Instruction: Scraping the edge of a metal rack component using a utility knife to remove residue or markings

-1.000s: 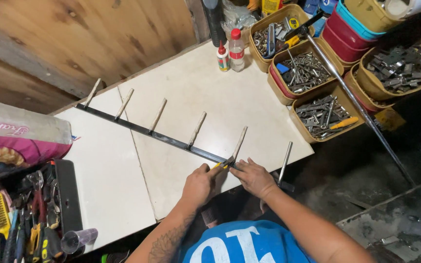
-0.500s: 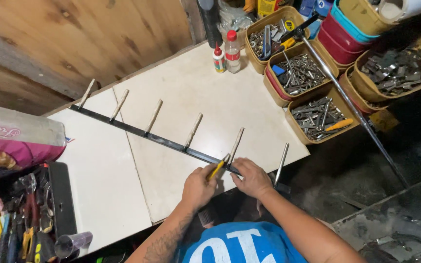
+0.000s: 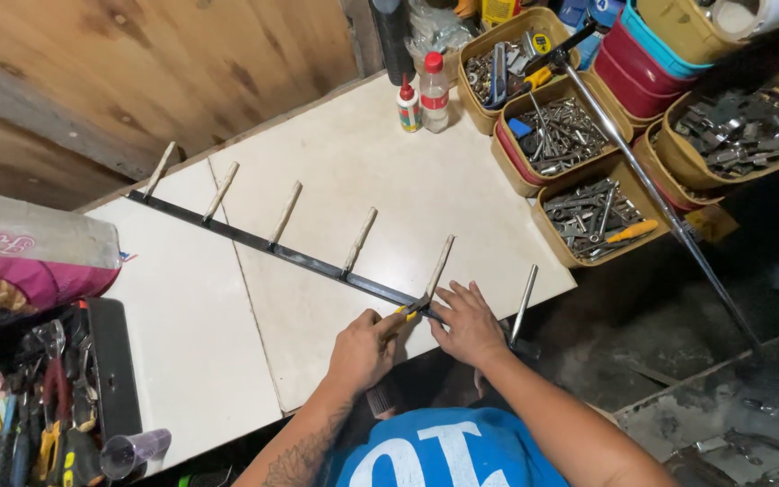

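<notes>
Black metal bar (image 3: 317, 261) with pegs lies diagonally across the table (image 3: 353, 171); right hand (image 3: 466, 325) presses it flat, fingers spread, while left hand (image 3: 362, 347) pinches a yellow-handled tool (image 3: 405, 311) that might slip off.

A yellow-handled tool (image 3: 405, 312) is gripped by the left hand (image 3: 364, 347) against the black metal bar (image 3: 299, 257); the bar is pressed down just beside it by the right hand (image 3: 464, 322)
</notes>
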